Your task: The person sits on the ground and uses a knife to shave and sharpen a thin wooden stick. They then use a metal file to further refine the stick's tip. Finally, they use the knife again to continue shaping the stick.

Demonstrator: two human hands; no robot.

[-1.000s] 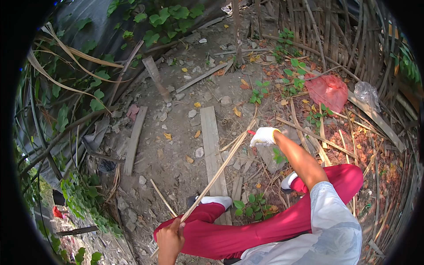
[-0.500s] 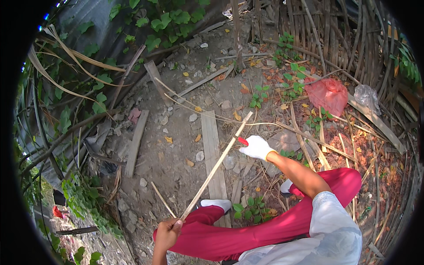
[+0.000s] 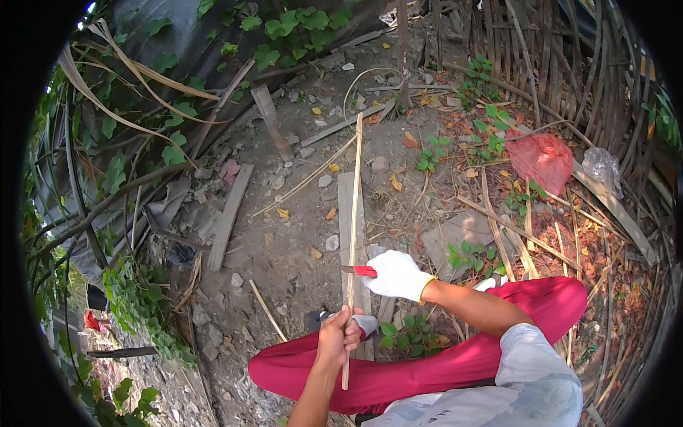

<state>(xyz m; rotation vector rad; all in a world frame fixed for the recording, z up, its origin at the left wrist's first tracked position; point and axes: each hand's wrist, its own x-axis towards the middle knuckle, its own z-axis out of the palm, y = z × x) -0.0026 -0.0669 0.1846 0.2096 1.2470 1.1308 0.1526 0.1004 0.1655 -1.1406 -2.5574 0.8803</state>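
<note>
My bare left hand (image 3: 337, 337) is wrapped round a long pale bamboo strip (image 3: 354, 192) near its lower end. The strip points away from me, almost straight up the picture. In a white glove, my right hand (image 3: 398, 276) grips a small red-handled knife (image 3: 364, 271) just beyond my left hand. Its short dark blade lies across the strip; whether it cuts in cannot be made out. A thin, light sliver (image 3: 306, 178) slants down and left from near the strip's far end, and whether it is still attached is unclear.
I sit low with legs in dark red trousers (image 3: 427, 373) folded outward. Below the strip lies a grey board (image 3: 346, 235). A short wooden stake (image 3: 272, 121) stands farther off. To the right are a red plastic bag (image 3: 541, 160), loose slats (image 3: 521, 235) and a stick fence (image 3: 580, 78).
The strip has swung from a slant to nearly straight ahead. My left hand moved right and forward along with it. My right hand came left and nearer, bringing the knife close to my left hand.
</note>
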